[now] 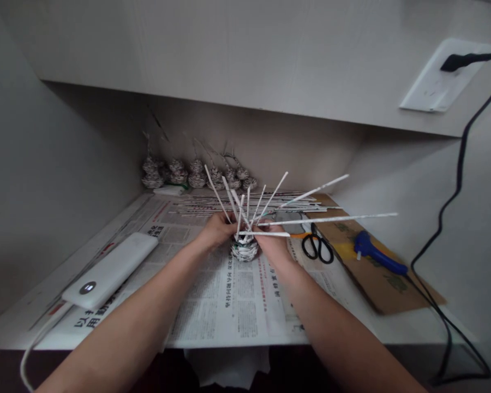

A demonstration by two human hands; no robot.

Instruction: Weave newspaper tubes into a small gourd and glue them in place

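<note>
- Head view looks down into a shelved alcove: the worktop (413,327) is walled at left, back and right, with a shelf overhead, so open room lies mostly toward the near edge.
- Newspaper (229,305) covers most of the worktop, apparently to protect it, and one sheet hangs over the near edge.
- Cardboard sheet (384,284) lies at the right under the blue glue gun (378,254), probably to catch drips; its black cord (458,180) runs up to the wall outlet.
- White power bank (110,270) lies at the left, near that edge.
- Finished woven pieces (196,173) line the back wall, out of the way, with loose paper tubes (245,206) lying just before them.
- Black scissors (318,246) lie just right of the hands.
- Left hand (216,229) and right hand (273,240) close around a small woven paper basket (244,250) at mid-worktop, steadying it from both sides; the right grip pinches a horizontal tube.
- Upright paper stakes (249,202) fan out above it.
</note>
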